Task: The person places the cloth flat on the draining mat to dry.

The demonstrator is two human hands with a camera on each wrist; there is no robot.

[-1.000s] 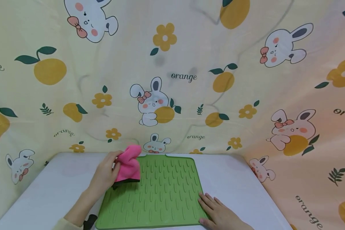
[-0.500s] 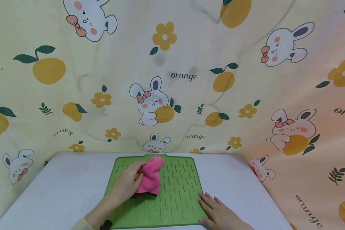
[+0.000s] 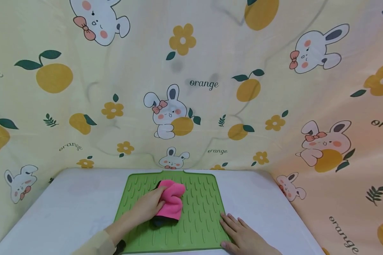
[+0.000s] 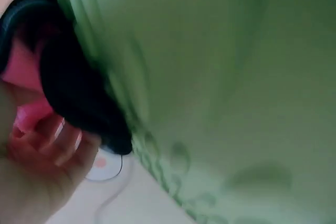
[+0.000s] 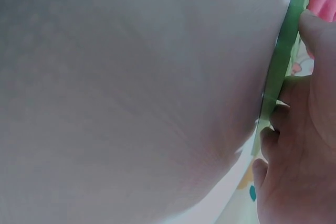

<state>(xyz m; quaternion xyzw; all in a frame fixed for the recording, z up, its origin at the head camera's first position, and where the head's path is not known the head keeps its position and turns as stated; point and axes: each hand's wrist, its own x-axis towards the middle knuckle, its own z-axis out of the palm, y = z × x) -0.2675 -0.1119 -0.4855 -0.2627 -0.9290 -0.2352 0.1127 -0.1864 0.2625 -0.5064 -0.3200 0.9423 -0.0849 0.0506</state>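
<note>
I judged that I was wiping the green mat (image 3: 204,216) with the pink cloth (image 3: 172,200), and the next stroke seemed to call for even pressure over its ridges. My left hand (image 3: 148,205) had its fingers curled around the cloth, whose folds bulged beyond them near the mat's middle; my right hand (image 3: 242,235) rested, fingers extended, at the mat's right edge.

Since a second ago, the left hand's grip (image 3: 148,205) has carried the pink fabric piece (image 3: 171,202) rightward and lower, from the upper left corner of the green mat (image 3: 201,212) to just left of the frame's lower centre. That corner now shows, and more of the pale sleeve (image 3: 97,244) has entered at the lower left.
</note>
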